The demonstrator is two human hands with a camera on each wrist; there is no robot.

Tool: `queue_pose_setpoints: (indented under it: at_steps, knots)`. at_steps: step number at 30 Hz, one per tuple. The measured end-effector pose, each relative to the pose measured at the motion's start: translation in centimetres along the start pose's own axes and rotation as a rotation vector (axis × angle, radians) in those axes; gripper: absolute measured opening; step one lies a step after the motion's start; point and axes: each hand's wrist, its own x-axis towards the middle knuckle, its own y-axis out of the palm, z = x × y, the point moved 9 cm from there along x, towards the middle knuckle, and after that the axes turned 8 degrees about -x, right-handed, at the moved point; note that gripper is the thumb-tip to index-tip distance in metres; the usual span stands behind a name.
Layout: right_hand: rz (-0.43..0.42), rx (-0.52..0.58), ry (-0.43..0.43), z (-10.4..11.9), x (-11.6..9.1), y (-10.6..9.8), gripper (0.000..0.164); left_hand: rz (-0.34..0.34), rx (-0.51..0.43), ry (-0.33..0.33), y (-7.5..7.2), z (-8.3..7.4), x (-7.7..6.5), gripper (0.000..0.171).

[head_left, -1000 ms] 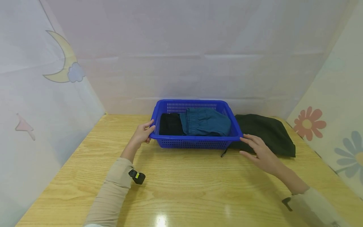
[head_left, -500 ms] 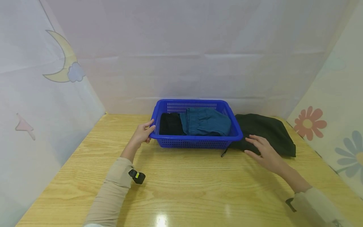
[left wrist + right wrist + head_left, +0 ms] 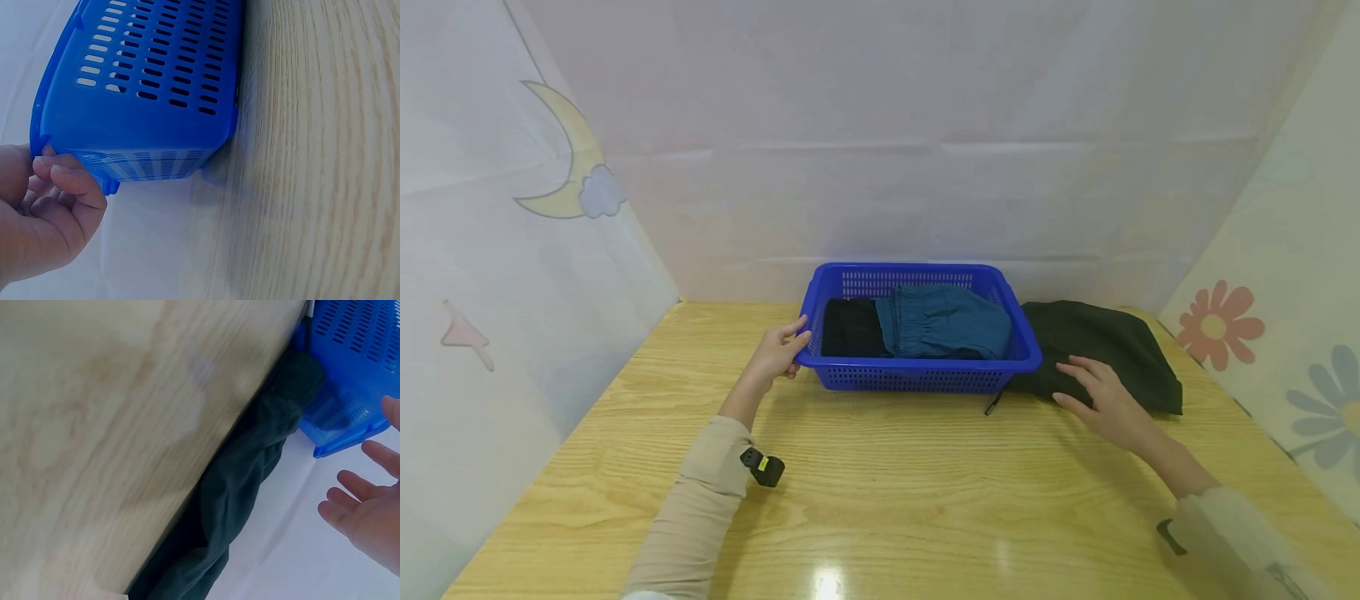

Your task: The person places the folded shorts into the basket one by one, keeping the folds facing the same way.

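Observation:
A blue plastic basket (image 3: 917, 364) with slotted walls stands at the back of the table. In it lie a folded teal garment (image 3: 951, 321) with a gathered elastic band and a black folded cloth (image 3: 853, 327). My left hand (image 3: 772, 354) pinches the basket's left rim near its front corner; the left wrist view shows the fingers (image 3: 78, 184) curled under that rim. Off the right front corner, my right hand (image 3: 1101, 400) hovers with spread fingers, holding nothing. Behind it a dark green garment (image 3: 1101, 346) lies spread beside the basket, partly hidden by the basket's right side.
A black-tipped cord (image 3: 993, 403) pokes out under the basket's right front corner. The wood-grain table (image 3: 880, 492) stretches toward me. Pale printed cloth walls (image 3: 880, 167) close off the back and both sides. A small black device (image 3: 763, 467) sits on my left wrist.
My right hand has left the basket's right front corner and shifted slightly right, over the dark green garment. The left hand and the basket stay in place.

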Motion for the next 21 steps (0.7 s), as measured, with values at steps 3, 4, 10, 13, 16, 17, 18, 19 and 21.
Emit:
queue_pose_setpoints:
  at_steps: [3, 4, 10, 13, 16, 17, 18, 19, 21]
  knots:
    - [0.016, -0.015, 0.013, -0.6, 0.1, 0.4, 0.044, 0.01, 0.001, 0.004, 0.1, -0.1, 0.0, 0.049]
    - [0.022, -0.021, 0.018, -0.8, 0.1, 0.5, 0.045, 0.012, 0.0, 0.004, 0.1, -0.1, 0.0, 0.05]
    - [0.04, -0.052, 0.044, -1.6, 0.5, 1.0, 0.044, 0.021, -0.009, -0.001, 0.2, -0.1, 0.0, 0.05]
    - [0.043, -0.064, 0.053, -2.1, 0.7, 1.2, 0.044, 0.015, -0.012, 0.001, 0.2, -0.1, 0.1, 0.05]
    - [0.052, -0.079, 0.058, -2.6, 0.9, 1.4, 0.044, 0.009, -0.008, 0.008, 0.1, 0.0, 0.1, 0.049]
    - [0.063, -0.082, 0.064, -2.8, 1.0, 1.5, 0.045, 0.007, -0.007, 0.009, 0.1, 0.0, 0.1, 0.049]
    - [0.071, -0.087, 0.068, -3.0, 1.1, 1.7, 0.045, 0.005, -0.006, 0.01, 0.1, 0.0, 0.1, 0.049]
    - [0.078, -0.091, 0.074, -3.3, 1.2, 1.9, 0.046, 0.002, -0.007, 0.008, 0.1, 0.0, 0.1, 0.049]
    - [0.095, -0.096, 0.085, -3.9, 1.4, 2.2, 0.046, 0.0, -0.006, 0.004, 0.1, 0.1, 0.0, 0.049]
